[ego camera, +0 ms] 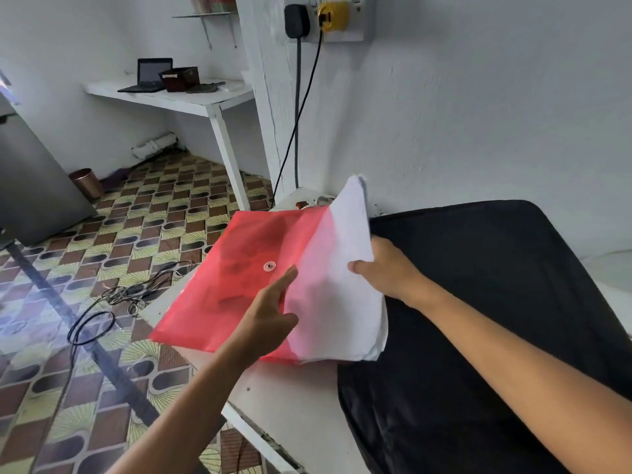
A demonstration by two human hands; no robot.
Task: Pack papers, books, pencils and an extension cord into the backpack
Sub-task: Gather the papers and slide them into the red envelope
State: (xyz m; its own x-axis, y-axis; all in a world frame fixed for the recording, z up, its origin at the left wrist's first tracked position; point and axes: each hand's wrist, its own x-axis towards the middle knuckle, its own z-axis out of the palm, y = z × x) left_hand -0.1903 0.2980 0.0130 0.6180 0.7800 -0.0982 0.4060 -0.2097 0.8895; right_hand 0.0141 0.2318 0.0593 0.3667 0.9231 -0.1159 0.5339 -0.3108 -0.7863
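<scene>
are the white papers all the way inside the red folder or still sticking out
Partly in. The papers stick out past the red folder's open side, gripped there by the right hand; their left part shows through the plastic.

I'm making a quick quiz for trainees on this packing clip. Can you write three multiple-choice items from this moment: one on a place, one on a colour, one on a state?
1. Where does the tangled cable lie?
A. on the patterned floor
B. on the black backpack
C. on the far shelf

2. What colour is the folder?
A. blue
B. red
C. green

3. How far are the papers in the folder?
A. fully inside, flap snapped
B. partly inside, still sticking out
C. wholly outside, lying on the table

Answers:
1 A: the tangled cable lies on the tiles left of the white table.
2 B: the folder is translucent red, steadied by the left hand.
3 B: the papers, held by the right hand, show through the red at one end and stick out bare at the other, beside the backpack.
</scene>
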